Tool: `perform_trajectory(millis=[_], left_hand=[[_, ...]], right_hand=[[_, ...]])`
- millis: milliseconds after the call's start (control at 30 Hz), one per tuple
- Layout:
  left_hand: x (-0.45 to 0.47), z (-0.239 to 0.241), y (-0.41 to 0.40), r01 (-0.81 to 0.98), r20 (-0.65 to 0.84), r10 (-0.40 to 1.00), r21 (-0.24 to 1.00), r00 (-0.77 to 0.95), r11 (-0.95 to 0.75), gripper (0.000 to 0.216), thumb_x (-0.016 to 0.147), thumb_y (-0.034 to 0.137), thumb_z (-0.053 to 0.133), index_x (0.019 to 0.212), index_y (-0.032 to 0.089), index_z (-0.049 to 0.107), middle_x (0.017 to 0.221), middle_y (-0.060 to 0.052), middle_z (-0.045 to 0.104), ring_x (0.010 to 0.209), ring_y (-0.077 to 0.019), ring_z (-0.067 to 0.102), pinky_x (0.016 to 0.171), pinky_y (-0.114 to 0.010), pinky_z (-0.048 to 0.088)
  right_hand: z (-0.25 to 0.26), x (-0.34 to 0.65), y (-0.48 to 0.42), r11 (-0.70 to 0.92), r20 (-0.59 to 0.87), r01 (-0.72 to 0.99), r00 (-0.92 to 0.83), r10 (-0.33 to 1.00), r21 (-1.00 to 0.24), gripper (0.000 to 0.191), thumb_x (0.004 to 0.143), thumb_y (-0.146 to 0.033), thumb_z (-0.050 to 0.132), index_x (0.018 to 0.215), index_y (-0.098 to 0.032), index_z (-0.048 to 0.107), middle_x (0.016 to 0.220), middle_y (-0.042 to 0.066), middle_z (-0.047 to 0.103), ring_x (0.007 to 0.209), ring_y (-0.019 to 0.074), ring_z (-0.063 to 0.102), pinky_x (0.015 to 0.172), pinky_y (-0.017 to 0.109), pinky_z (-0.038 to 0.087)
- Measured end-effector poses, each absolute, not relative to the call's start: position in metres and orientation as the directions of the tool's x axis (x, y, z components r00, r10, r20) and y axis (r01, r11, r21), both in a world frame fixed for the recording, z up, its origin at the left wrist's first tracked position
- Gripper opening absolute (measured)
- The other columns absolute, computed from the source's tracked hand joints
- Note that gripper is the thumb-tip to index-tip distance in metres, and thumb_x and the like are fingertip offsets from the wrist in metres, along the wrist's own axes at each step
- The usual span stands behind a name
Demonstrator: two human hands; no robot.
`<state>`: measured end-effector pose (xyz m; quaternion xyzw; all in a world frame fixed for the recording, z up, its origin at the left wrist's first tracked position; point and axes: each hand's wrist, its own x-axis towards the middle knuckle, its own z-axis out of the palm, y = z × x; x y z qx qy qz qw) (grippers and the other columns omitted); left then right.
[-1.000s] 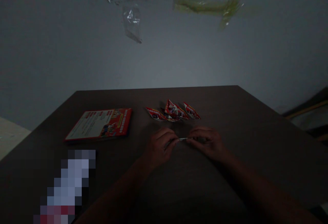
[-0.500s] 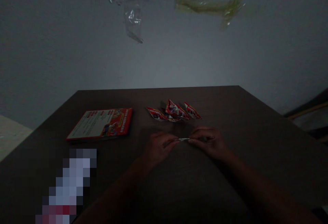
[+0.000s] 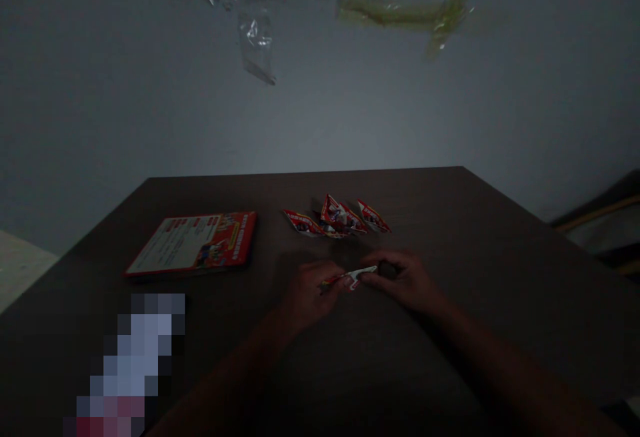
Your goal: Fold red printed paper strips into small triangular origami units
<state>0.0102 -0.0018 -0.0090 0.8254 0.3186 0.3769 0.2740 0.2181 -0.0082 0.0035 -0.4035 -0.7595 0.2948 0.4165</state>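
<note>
Between my hands, above the dark table, is a small folded piece of printed paper point(image 3: 361, 276), white with some red and seen nearly edge-on. My left hand point(image 3: 313, 293) is closed, pinching its left part between thumb and fingers. The fingers of my right hand point(image 3: 405, 279) are pinched at its right end, and part of the paper there is hidden. Just beyond my hands lie several red, pointed, folded printed pieces point(image 3: 345, 215), close together on the tabletop.
On the left of the table point(image 3: 480, 223) lies a flat red-and-white printed book or box point(image 3: 193, 243). Nearer to me is a bright, pixelated oblong object point(image 3: 137, 357). A grey wall point(image 3: 320, 110) with strips of tape stands behind the table's far edge.
The folded paper has tilted and opened out, showing more of its white and red faces. My right hand has shifted slightly left, closer to my left hand.
</note>
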Motion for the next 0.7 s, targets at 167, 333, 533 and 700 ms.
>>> perform_trajectory(millis=[167, 333, 533, 700], left_hand=[[0.0113, -0.0067, -0.0030, 0.302, 0.450, 0.757, 0.725, 0.475, -0.620, 0.020, 0.088, 0.027, 0.047, 0.078, 0.016, 0.061, 0.068, 0.000, 0.060, 0.062, -0.0105, 0.056, 0.058, -0.020, 0.040], [0.0108, -0.0042, -0.0041, 0.349, 0.370, 0.780, 0.739, 0.505, -0.576, 0.023, 0.089, 0.029, 0.043, 0.076, 0.016, 0.059, 0.064, 0.001, 0.056, 0.058, -0.0103, 0.051, 0.055, -0.021, 0.036], [0.0095, -0.0051, -0.0031, 0.384, 0.242, 0.773, 0.758, 0.586, -0.528, 0.032, 0.087, 0.032, 0.043, 0.062, 0.015, 0.052, 0.054, 0.005, 0.040, 0.051, -0.0081, 0.039, 0.050, -0.020, 0.028], [0.0116, -0.0079, -0.0031, 0.347, 0.142, 0.807, 0.850, 0.573, -0.396, 0.039, 0.088, 0.039, 0.040, 0.059, 0.014, 0.047, 0.054, 0.005, 0.035, 0.051, -0.0077, 0.035, 0.048, -0.020, 0.025]], right_hand=[[-0.0029, 0.2101, -0.0087, 0.421, 0.254, 0.321, -0.452, 0.855, -0.849, 0.019, 0.078, -0.032, 0.065, 0.081, -0.014, 0.065, 0.072, 0.002, 0.064, 0.064, 0.0123, 0.058, 0.060, 0.023, 0.047], [-0.0016, 0.2077, -0.0088, 0.524, 0.269, 0.331, -0.579, 0.769, -0.785, 0.018, 0.089, -0.028, 0.050, 0.088, -0.014, 0.062, 0.074, 0.001, 0.060, 0.066, 0.0110, 0.054, 0.061, 0.022, 0.044], [0.0030, 0.2094, -0.0106, 0.553, 0.237, 0.448, -0.586, 0.775, -0.702, 0.020, 0.093, -0.027, 0.039, 0.080, -0.016, 0.050, 0.067, -0.002, 0.047, 0.059, 0.0094, 0.043, 0.055, 0.021, 0.035], [0.0017, 0.2095, -0.0102, 0.505, 0.214, 0.405, -0.578, 0.787, -0.762, 0.023, 0.094, -0.029, 0.037, 0.076, -0.018, 0.045, 0.066, -0.004, 0.041, 0.058, 0.0090, 0.039, 0.054, 0.020, 0.033]])
